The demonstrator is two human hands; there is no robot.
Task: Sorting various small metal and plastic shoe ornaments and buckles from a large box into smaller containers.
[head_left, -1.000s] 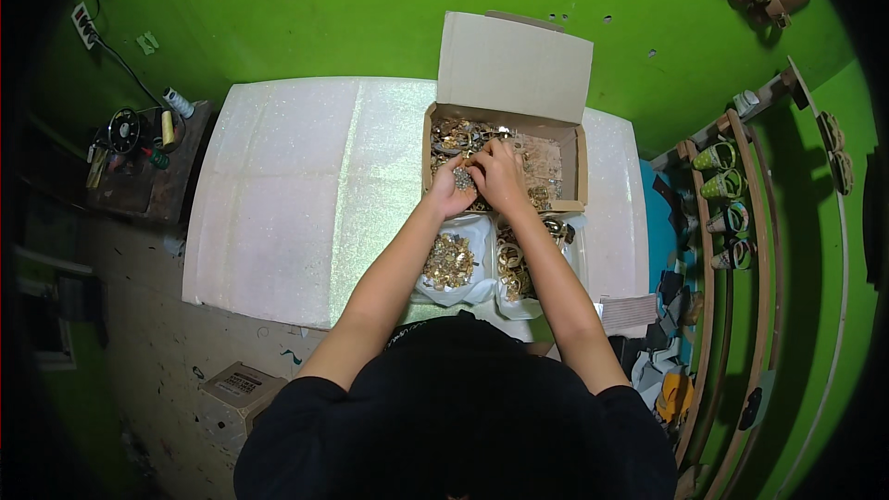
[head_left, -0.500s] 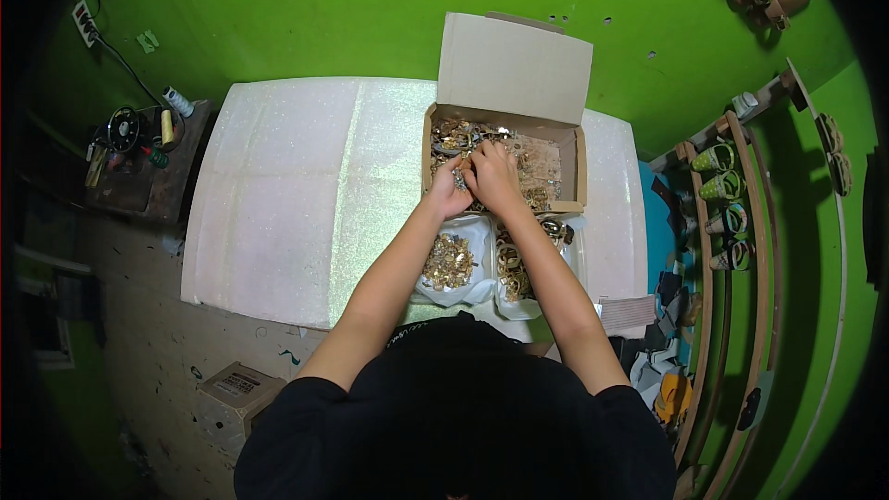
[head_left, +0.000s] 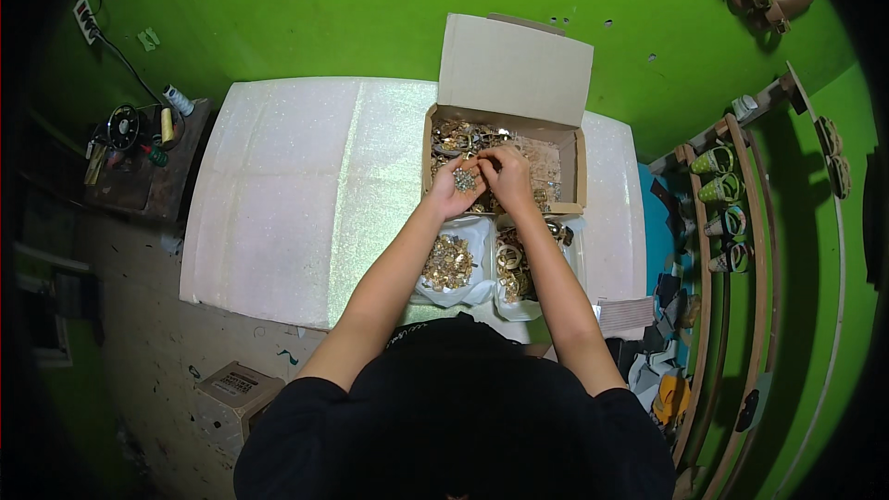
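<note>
Bright green wall [head_left: 370, 9] behind, glittery white table cover [head_left: 269, 194] below, and it looks part-way along: one cluster of silvery metal pieces [head_left: 465, 181] sits in the cupped left hand [head_left: 452, 194], while plenty of metal fittings [head_left: 463, 137] are left in the open cardboard box [head_left: 582, 176] beneath. Left fingers lie half spread, palm up, cradling that cluster; the right hand [head_left: 510, 176] curls beside them, thumb and fingertips drawn together, whether pinching anything I can't tell. Nearer the body, two plastic-lined trays [head_left: 483, 268] hold golden pieces [head_left: 448, 262].

There is one open box [head_left: 514, 65], one floor carton [head_left: 241, 383], two white-lined tubs [head_left: 482, 289] and one power strip [head_left: 85, 20].
</note>
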